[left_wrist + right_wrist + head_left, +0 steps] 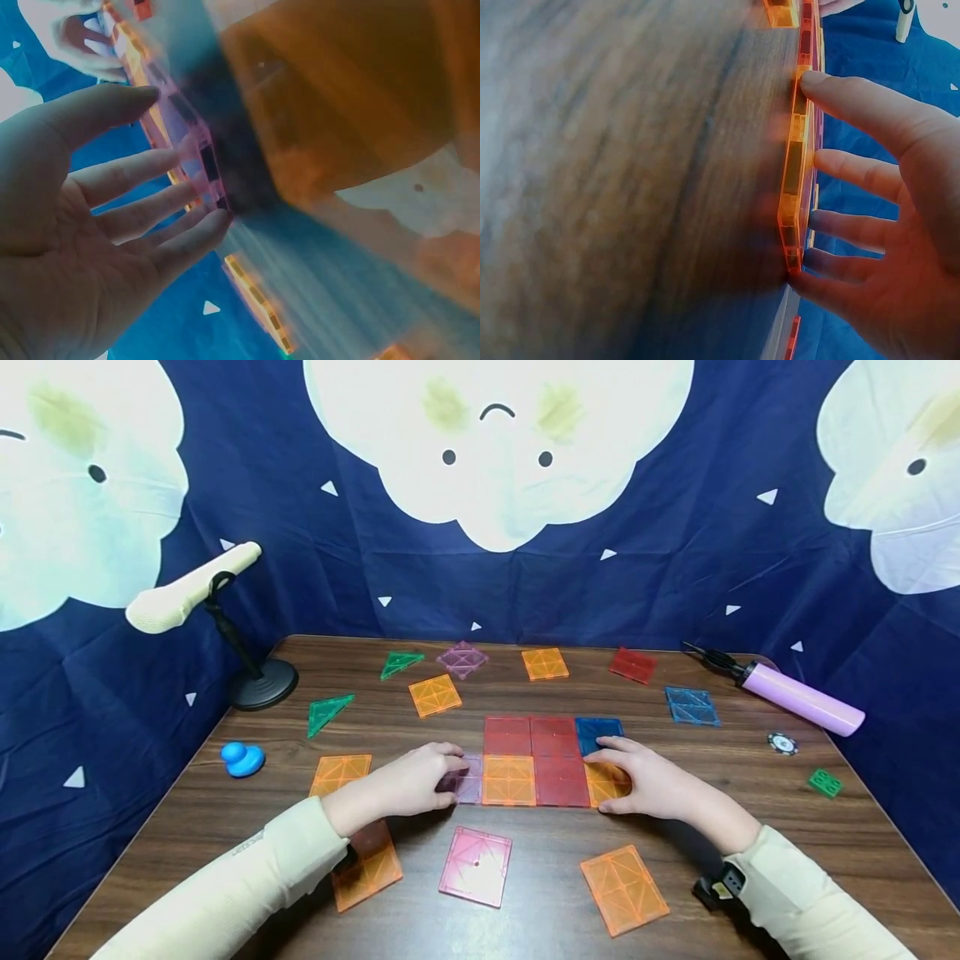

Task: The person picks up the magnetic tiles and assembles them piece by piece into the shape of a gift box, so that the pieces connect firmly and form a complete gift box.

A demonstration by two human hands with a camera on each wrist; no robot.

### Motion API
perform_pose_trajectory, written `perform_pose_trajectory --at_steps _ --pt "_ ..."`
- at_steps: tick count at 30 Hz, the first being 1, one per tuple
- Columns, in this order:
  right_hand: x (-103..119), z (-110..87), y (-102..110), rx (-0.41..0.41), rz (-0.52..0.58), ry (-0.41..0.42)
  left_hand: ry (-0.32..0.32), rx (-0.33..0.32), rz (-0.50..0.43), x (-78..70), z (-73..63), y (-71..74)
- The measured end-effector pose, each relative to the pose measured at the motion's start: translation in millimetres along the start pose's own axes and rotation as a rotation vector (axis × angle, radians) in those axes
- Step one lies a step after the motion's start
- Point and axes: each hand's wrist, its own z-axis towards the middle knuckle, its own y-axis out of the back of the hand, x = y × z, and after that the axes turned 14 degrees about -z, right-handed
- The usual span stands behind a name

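Faint lettering [248, 845], unreadable, marks the lower-left cream sleeve [281, 867]. Centre: left hand [418, 781] touches translucent purple plastic square [471, 783], right hand [643, 781] orange square [604, 783], fingers apart.

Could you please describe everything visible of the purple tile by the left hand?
The purple tile is translucent and plastic-looking, with dark patches showing along its edge. It lies flat on the wood-grain table, at the left end of the joined tiles' near row, seemingly flush against an orange tile. The left hand touches and partly covers it.
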Motion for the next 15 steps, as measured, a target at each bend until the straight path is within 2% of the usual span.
perform_pose_trajectory --at_steps 5,7,13,15 --pt "-1 1.0 0 -0.008 -0.003 0.010 -0.026 -0.081 -0.070 9.0 13.1 14.3" --pt "-1 1.3 0 -0.005 -0.003 0.005 -0.012 -0.126 -0.084 16.8 21.7 21.3" --pt "-3 2.0 2 0.014 -0.007 -0.003 0.131 -0.235 -0.091 46.4 48.1 41.1" --pt "-4 2.7 2 0.021 -0.010 -0.004 0.153 -0.253 -0.060 56.7 55.5 45.1"
